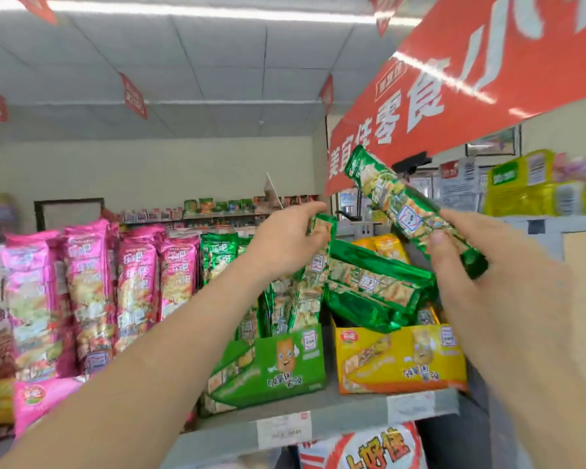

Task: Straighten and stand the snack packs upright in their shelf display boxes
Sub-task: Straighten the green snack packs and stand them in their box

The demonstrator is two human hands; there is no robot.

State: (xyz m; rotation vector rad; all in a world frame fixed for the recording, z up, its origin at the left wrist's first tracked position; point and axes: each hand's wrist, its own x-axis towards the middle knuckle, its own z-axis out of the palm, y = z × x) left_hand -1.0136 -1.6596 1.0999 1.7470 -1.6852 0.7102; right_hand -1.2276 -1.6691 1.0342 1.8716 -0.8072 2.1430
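1. The left hand (281,245) is in the middle of the frame. Its fingers and thumb pinch the top of a shiny green foil snack pack (321,231).
2. That pack stands almost straight up in the green cardboard display box (274,367), at the box's right end. More green packs stand beside it in the same box.
3. The right hand (508,258) is at the right of the frame. Its thumb and curled fingers hold a long green foil snack pack (406,211) near its lower end.
4. This long pack is up in the air and tilted. Its top end points to the upper left, in front of the big red banner with white letters (454,96).
5. The yellow cardboard display box (403,363) sits just to the right of the green box. Both boxes stand on the grey metal shelf (352,411).
6. A messy pile of green foil packs (379,282) lies flat and slanted across the top of the yellow box. A few yellow foil packs (386,247) peek up behind the pile.
7. At the left of the frame, a row of pink foil snack packs (82,292) stands up tall.
8. A white price tag (283,429) is stuck on the front edge of the shelf, at the bottom middle of the frame.
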